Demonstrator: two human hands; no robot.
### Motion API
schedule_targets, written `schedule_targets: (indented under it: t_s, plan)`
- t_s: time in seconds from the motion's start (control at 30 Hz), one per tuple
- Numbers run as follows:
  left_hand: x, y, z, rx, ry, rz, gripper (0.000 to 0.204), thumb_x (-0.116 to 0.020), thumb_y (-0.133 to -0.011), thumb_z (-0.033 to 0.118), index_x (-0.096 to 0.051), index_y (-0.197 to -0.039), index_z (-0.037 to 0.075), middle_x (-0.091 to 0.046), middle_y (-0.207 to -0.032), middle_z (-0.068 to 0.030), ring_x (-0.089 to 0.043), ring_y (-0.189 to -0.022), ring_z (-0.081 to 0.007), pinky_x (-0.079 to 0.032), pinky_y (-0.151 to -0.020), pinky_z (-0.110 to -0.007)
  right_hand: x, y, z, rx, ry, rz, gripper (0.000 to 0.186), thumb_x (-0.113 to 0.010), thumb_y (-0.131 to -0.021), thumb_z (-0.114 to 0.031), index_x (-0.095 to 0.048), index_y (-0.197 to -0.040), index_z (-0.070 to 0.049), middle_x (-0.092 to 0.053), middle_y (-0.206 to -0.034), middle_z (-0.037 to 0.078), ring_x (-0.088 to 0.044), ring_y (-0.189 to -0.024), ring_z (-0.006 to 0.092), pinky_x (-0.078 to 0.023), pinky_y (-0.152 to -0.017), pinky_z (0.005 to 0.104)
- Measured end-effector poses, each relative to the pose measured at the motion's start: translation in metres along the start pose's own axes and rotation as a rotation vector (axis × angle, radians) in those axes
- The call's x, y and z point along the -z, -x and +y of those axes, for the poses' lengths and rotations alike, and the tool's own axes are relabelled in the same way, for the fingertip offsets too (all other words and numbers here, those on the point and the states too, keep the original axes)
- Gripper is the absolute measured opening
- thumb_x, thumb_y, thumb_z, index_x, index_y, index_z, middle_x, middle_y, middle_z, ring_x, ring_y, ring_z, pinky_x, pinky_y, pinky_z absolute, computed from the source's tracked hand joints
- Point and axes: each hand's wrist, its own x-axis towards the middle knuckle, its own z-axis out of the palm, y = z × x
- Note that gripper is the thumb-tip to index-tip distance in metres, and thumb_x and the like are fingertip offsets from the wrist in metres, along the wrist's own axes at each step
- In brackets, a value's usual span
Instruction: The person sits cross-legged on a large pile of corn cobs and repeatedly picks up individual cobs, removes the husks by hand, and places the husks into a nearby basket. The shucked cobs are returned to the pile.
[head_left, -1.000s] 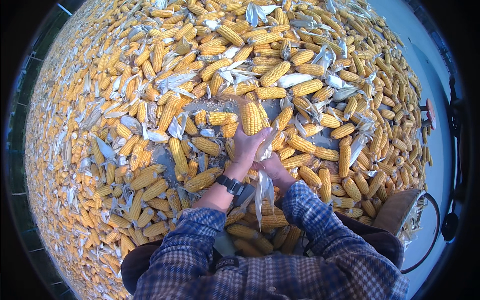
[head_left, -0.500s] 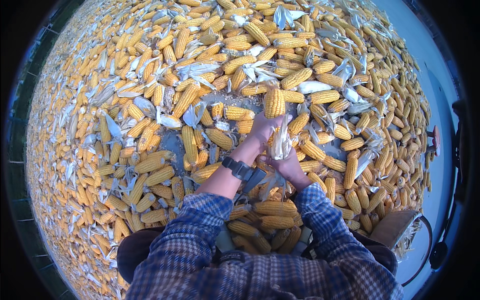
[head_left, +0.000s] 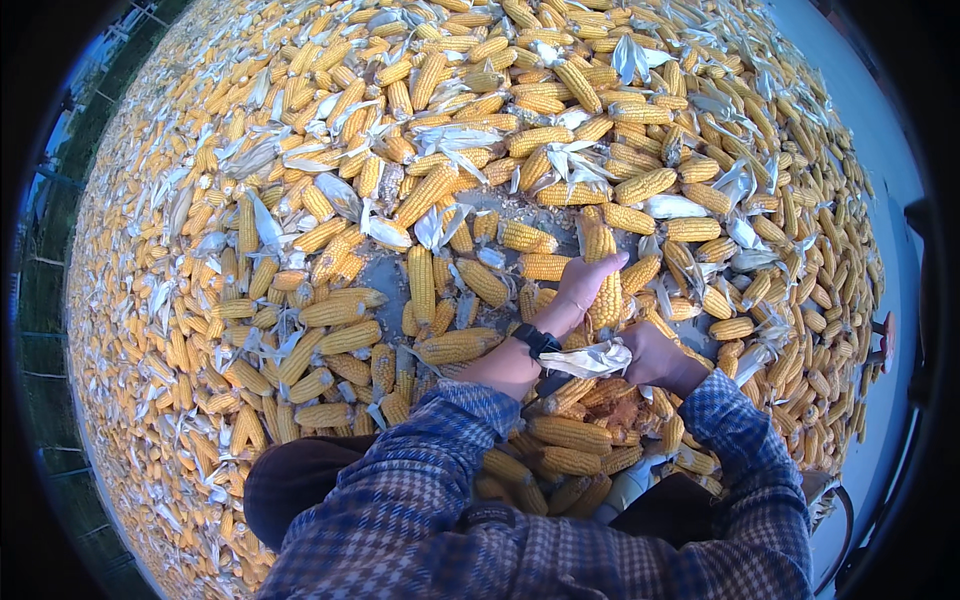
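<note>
My left hand [head_left: 590,280] is closed around a yellow ear of corn [head_left: 606,304], which stands nearly upright with its kernels bare. Just to the right and nearer to me, my right hand [head_left: 657,358] is a fist gripping a bundle of dry, pale corn husk [head_left: 588,360]. The husk points left, apart from the ear, toward the dark watch [head_left: 537,341] on my left wrist. Between my legs lie several bare ears [head_left: 570,434], partly in shade.
A broad heap of corn ears [head_left: 330,310] spreads all around, with loose dry husks [head_left: 632,60] scattered over it. Grey ground [head_left: 385,283] shows through gaps ahead. Pale pavement [head_left: 870,160] borders the heap on the right, where a red object [head_left: 886,340] stands.
The husk, upright against the ear before, is now apart from it in my right hand and lies sideways. My left hand has tilted the ear, and the view has shifted.
</note>
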Motion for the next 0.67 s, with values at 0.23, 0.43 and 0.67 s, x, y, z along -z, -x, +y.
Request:
schedule_targets:
  t_s: [0.23, 0.43, 0.67]
  plan:
    - [0.068, -0.041, 0.022, -0.321, 0.092, 0.387, 0.067, -0.084, -0.083, 0.044, -0.059, -0.121, -0.004, -0.067, -0.109, -0.0124, -0.067, -0.098, -0.0211, -0.054, -0.085, -0.035, 0.015, 0.0, -0.073, 0.419, -0.276, 0.029, 0.019, -0.077, -0.079, -0.013, -0.067, -0.088, 0.0, -0.064, -0.07, 0.016, -0.066, -0.064, 0.0302, -0.051, -0.063, 0.0397]
    - [0.161, -0.036, 0.078, -0.533, -1.305, 0.797, 0.086, -0.083, -0.076, 0.054, -0.053, -0.125, -0.01, -0.047, -0.137, -0.0324, -0.047, -0.129, -0.0425, -0.041, -0.109, -0.045, 0.037, -0.013, -0.062, -0.112, -0.519, 0.625, 0.03, -0.086, -0.082, -0.016, -0.071, -0.101, 0.002, -0.075, -0.085, 0.008, -0.069, -0.077, 0.0121, -0.054, -0.069, 0.0294]
    - [0.238, -0.022, 0.096, -0.061, -1.523, 1.026, 0.08, -0.082, -0.08, 0.046, -0.046, -0.13, -0.005, -0.042, -0.145, -0.0277, -0.041, -0.137, -0.0392, -0.034, -0.116, -0.045, 0.02, -0.028, -0.085, -0.115, -0.441, 0.673, 0.036, -0.088, -0.082, -0.02, -0.072, -0.108, 0.0, -0.076, -0.091, 0.007, -0.07, -0.083, 0.0107, -0.056, -0.077, 0.0286]
